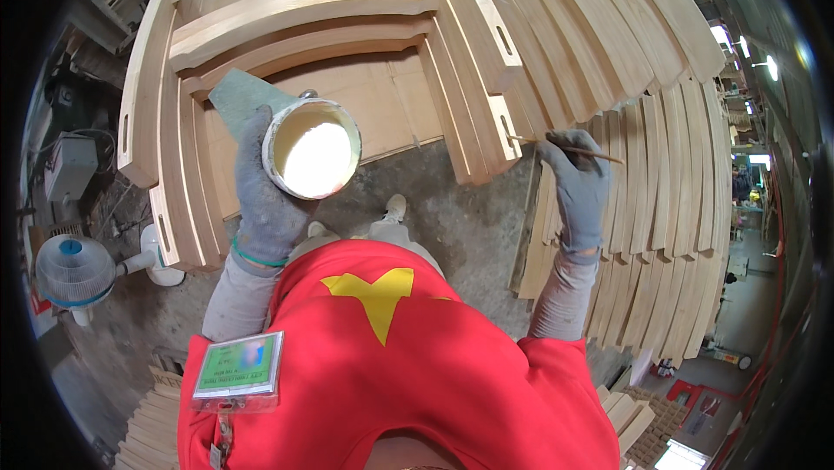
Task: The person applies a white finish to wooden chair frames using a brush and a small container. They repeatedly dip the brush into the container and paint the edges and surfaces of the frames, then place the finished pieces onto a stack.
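Left hand grips a cup (pale liquid inside), right hand a thin stick; tilting could splash the wooden frames.

Your clipped green badge carries small printed lines, too blurred to read. Your red shirt shows a yellow emblem.

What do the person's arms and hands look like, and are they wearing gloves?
Yes! The left hand and right hand both wear grey gloves. The right one looks darker near the fingertips. A thin green band circles the left wrist. Pale grey sleeves cover the forearms, below a bright red top.
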A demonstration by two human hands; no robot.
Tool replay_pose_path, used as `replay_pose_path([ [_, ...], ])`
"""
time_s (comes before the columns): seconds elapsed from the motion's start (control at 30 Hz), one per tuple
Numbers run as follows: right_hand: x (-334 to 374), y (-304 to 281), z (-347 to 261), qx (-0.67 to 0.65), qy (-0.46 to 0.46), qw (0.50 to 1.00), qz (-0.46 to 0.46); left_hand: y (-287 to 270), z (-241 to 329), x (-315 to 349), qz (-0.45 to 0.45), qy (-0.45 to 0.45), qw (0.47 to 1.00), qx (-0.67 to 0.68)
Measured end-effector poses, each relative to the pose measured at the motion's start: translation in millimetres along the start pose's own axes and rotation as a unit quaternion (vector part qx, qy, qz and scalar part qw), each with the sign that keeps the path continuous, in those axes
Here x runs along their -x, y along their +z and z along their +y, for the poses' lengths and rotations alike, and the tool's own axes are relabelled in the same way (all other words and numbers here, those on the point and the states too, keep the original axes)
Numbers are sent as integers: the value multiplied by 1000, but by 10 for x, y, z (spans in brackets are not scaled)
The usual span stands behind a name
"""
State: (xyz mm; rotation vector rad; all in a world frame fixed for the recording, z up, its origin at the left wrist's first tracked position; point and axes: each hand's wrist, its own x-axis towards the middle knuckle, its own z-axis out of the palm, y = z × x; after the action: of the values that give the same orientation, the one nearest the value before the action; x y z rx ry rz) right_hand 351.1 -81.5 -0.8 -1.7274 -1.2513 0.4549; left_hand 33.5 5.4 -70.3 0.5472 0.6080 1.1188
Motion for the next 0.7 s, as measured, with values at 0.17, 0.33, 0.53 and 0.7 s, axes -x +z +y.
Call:
replay_pose_path([
  [0.17, 139, 207, -517, -80, -25, 992, 96, 136, 233, 133, 8, -46, 989, 141],
  [0.33, 290, 763, -1152, -351, -114, 926, -72, 163, 551, 319, 35, -36, 990, 129],
  [0.53, 472, 1317, -1506, -365, -172, 879, -253, 141, 940, 780, 12, 61, 995, 84],
  [0.7, 257, 1559, -1648, -458, -223, 796, -326, 7, 1104, 1048, 90, 196, 972, 89],
])
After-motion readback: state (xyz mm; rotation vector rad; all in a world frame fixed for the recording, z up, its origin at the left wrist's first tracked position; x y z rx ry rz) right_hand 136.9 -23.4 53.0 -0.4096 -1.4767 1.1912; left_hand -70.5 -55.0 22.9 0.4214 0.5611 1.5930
